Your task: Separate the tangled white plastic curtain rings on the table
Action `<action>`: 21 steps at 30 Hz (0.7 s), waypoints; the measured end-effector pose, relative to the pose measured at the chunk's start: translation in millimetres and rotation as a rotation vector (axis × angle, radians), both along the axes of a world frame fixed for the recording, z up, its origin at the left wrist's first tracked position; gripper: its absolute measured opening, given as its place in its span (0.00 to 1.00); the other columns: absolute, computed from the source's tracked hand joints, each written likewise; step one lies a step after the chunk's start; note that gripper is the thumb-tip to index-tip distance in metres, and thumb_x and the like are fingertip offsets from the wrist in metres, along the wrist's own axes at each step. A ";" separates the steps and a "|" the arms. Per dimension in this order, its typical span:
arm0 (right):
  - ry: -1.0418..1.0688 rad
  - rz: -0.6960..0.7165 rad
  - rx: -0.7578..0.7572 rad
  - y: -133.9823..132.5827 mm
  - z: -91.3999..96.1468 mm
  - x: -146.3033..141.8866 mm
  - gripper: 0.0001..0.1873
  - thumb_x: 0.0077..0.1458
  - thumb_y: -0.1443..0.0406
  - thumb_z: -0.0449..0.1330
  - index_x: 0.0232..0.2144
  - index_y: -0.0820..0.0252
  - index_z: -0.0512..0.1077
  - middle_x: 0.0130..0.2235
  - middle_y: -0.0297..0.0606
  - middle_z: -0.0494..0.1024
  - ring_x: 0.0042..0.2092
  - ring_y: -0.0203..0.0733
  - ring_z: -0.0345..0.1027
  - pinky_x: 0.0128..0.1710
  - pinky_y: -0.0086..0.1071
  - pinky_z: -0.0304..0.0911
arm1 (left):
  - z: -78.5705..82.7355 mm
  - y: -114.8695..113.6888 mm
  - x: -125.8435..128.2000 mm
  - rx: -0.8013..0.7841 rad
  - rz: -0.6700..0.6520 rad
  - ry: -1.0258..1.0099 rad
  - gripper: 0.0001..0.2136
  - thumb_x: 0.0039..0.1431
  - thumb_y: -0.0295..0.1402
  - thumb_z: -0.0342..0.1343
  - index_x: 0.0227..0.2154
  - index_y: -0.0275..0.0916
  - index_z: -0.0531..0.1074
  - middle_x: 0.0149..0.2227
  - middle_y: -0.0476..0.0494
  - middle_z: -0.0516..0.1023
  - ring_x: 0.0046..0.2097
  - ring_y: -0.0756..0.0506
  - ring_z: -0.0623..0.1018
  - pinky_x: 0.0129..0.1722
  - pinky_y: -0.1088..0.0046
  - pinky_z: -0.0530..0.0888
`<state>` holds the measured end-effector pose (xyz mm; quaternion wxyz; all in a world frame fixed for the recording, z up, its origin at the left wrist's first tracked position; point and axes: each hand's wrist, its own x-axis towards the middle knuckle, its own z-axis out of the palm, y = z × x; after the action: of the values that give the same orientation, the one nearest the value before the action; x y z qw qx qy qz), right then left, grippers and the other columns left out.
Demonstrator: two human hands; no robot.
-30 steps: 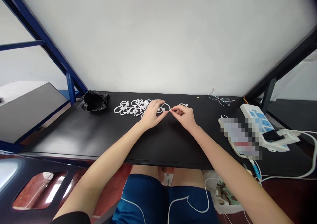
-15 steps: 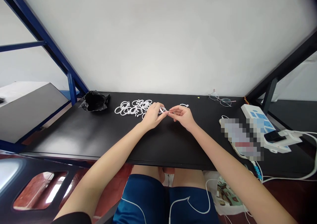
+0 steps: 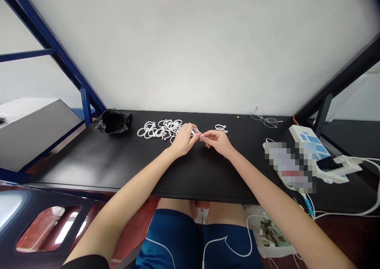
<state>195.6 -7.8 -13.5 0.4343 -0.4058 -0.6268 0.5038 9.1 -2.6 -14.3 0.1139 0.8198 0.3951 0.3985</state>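
Note:
My left hand (image 3: 184,140) is closed on a thin white ring (image 3: 195,131) with a small knob at its end. My right hand (image 3: 219,142) pinches the knob end of the same ring between thumb and fingertips, so both hands meet over the black desk. The fingers partly hide the ring. Left of my left hand lies a loose pile of similar white rings (image 3: 151,130), several of them overlapping. Just behind my right hand are a few more white rings (image 3: 220,127), their ends pointing right.
A crumpled black plastic bag (image 3: 114,121) stands open at the desk's back left. Glasses (image 3: 264,118) lie at the back right. A pixelated phone (image 3: 289,168) and a white power strip (image 3: 308,140) with cables sit on the right. A wall closes off the desk's (image 3: 118,158) back.
My right hand has shifted slightly down and its fingers have drawn closer together at the ring's end. More of the rings behind it now shows. My left hand stays nearly still.

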 end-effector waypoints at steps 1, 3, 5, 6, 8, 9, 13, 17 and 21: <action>-0.001 0.001 0.001 0.3 -0.2 0.2 0.16 0.42 0.54 0.70 0.29 0.60 0.77 0.26 0.35 0.77 0.22 0.31 0.65 0.22 0.29 0.64 | -0.3 0.2 0.1 0.000 -0.004 0.000 0.11 0.67 0.41 0.44 0.40 0.39 0.65 0.37 0.41 0.71 0.41 0.43 0.70 0.44 0.63 0.69; -0.001 -0.001 0.003 1.1 -0.8 0.4 0.16 0.42 0.54 0.70 0.28 0.61 0.77 0.26 0.35 0.78 0.22 0.31 0.64 0.23 0.28 0.64 | -0.9 0.6 0.2 0.001 -0.010 0.000 0.11 0.67 0.41 0.44 0.40 0.38 0.64 0.38 0.41 0.71 0.41 0.43 0.70 0.44 0.63 0.69; -0.005 -0.002 0.005 1.7 -1.6 0.7 0.16 0.43 0.54 0.70 0.28 0.61 0.77 0.26 0.35 0.78 0.22 0.31 0.65 0.23 0.28 0.64 | -1.2 0.8 0.1 0.003 -0.014 -0.002 0.11 0.67 0.41 0.44 0.40 0.38 0.64 0.38 0.41 0.71 0.40 0.43 0.70 0.44 0.63 0.69; -0.006 0.001 0.006 2.0 -1.9 0.8 0.17 0.43 0.54 0.70 0.28 0.61 0.77 0.26 0.35 0.78 0.22 0.31 0.65 0.23 0.29 0.64 | -1.2 0.9 0.1 0.002 -0.014 -0.003 0.11 0.67 0.41 0.44 0.40 0.38 0.64 0.38 0.41 0.71 0.40 0.43 0.70 0.44 0.63 0.69; -0.006 0.009 0.008 2.3 -2.7 1.1 0.17 0.43 0.53 0.70 0.28 0.60 0.76 0.26 0.35 0.78 0.23 0.32 0.65 0.23 0.29 0.65 | -0.7 0.7 0.0 0.000 -0.015 -0.005 0.11 0.67 0.41 0.44 0.39 0.39 0.64 0.38 0.40 0.71 0.40 0.43 0.70 0.44 0.63 0.69; -0.006 0.011 0.009 2.4 -3.0 1.2 0.17 0.43 0.53 0.70 0.28 0.60 0.76 0.26 0.35 0.78 0.23 0.32 0.65 0.23 0.29 0.65 | -0.4 0.6 0.0 -0.002 -0.016 -0.006 0.11 0.67 0.41 0.44 0.39 0.39 0.64 0.38 0.40 0.71 0.40 0.43 0.70 0.43 0.63 0.69; -0.017 0.004 0.024 2.5 -4.3 1.3 0.16 0.43 0.53 0.69 0.28 0.60 0.76 0.26 0.36 0.78 0.23 0.32 0.66 0.23 0.29 0.65 | 0.8 0.1 0.0 -0.003 -0.024 -0.014 0.10 0.66 0.40 0.45 0.39 0.39 0.64 0.37 0.41 0.71 0.40 0.43 0.69 0.43 0.63 0.68; -0.028 0.000 0.041 2.1 -5.1 0.8 0.16 0.45 0.53 0.69 0.28 0.60 0.76 0.27 0.36 0.78 0.24 0.33 0.66 0.24 0.29 0.65 | 0.8 0.2 0.1 -0.012 -0.026 -0.018 0.10 0.66 0.40 0.45 0.38 0.39 0.64 0.38 0.41 0.71 0.40 0.43 0.70 0.43 0.63 0.68; -0.029 -0.002 0.045 1.4 -4.4 0.3 0.15 0.45 0.54 0.69 0.28 0.61 0.76 0.26 0.36 0.78 0.24 0.33 0.66 0.24 0.29 0.65 | 0.4 0.7 0.0 -0.010 -0.027 -0.021 0.10 0.66 0.40 0.45 0.38 0.38 0.64 0.38 0.41 0.71 0.40 0.44 0.70 0.44 0.63 0.69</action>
<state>195.9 -6.4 -17.9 0.4347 -0.4039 -0.6437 0.4833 9.1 -1.9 -13.8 0.1276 0.8203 0.3848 0.4035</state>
